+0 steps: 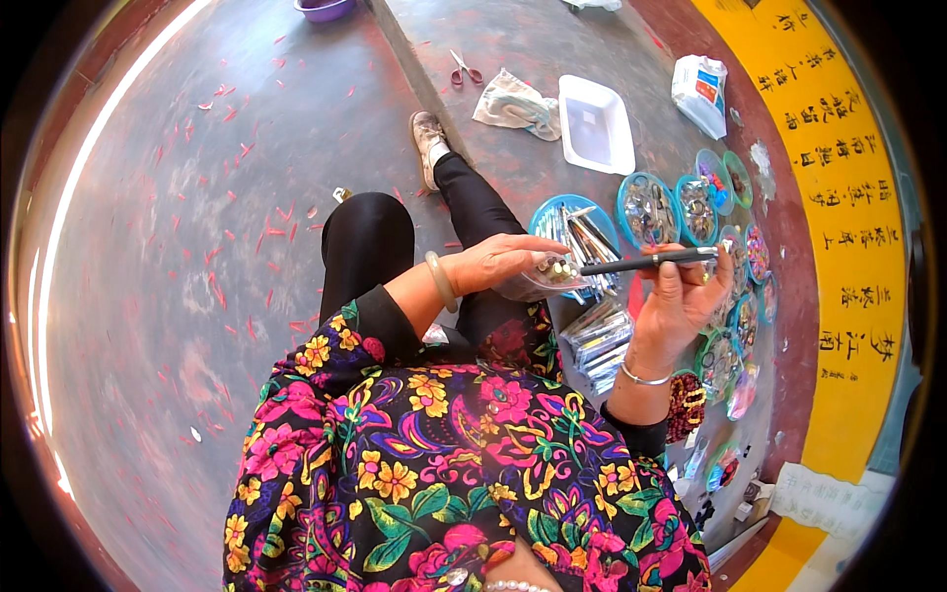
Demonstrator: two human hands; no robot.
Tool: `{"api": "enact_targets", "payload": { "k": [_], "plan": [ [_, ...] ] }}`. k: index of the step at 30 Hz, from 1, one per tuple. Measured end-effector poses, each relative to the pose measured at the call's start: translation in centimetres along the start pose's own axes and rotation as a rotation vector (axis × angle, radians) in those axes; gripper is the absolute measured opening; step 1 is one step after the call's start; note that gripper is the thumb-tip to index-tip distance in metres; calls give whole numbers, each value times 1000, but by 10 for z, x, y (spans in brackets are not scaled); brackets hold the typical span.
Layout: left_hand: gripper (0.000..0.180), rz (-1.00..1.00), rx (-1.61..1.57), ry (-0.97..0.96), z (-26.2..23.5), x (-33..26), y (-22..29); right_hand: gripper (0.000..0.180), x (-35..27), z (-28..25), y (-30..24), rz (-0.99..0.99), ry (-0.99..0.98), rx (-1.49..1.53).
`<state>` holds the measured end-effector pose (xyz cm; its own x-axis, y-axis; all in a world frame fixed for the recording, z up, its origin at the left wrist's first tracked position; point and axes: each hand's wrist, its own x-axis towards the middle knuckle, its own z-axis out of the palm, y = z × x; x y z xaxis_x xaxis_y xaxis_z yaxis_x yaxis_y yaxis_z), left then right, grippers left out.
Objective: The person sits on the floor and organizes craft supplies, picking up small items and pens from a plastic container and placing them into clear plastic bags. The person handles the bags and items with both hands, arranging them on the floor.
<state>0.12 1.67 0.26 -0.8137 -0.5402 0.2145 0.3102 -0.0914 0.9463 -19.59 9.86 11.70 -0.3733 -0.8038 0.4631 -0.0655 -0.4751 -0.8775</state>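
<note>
My left hand (496, 262) grips a small clear plastic bag (545, 275) with little metal pieces inside, held over my lap. My right hand (676, 301) is closed around a thin black pen-like tool (646, 260) that lies level, its tip pointing left at the mouth of the bag. A pale bangle sits on my left wrist and a thin bracelet on my right. Just beyond the bag, a blue round tray (552, 212) of metal strips rests on the floor.
Several round blue-rimmed dishes of beads and small parts (646, 209) curve along the right. A white rectangular tray (595, 123), crumpled cloth (515, 102), scissors (464, 69) and a white packet (699, 91) lie farther out. Red scraps litter the grey floor at left.
</note>
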Motion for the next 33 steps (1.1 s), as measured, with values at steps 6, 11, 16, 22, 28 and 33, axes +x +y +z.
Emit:
{"api": "enact_targets", "payload": {
  "k": [6, 11, 16, 22, 28, 33],
  "plan": [
    [47, -38, 7, 6, -2, 0, -1, 55, -12, 18, 13, 67, -124, -22],
    [46, -29, 60, 1, -2, 1, -3, 54, -14, 25, 18, 115, -188, -24],
    [45, -34, 41, 10, -1, 2, -2, 50, -20, 27, 29, 134, -290, -53],
    [45, 60, 109, 8, -5, 1, -10, 37, -27, 27, 31, 28, -387, -384],
    [47, 41, 109, 28, -5, 2, -12, 24, -28, 32, 31, -142, -422, -555],
    [48, 22, 113, 59, -6, 2, -19, 21, -27, 33, 31, -246, -473, -689]
  ]
}}
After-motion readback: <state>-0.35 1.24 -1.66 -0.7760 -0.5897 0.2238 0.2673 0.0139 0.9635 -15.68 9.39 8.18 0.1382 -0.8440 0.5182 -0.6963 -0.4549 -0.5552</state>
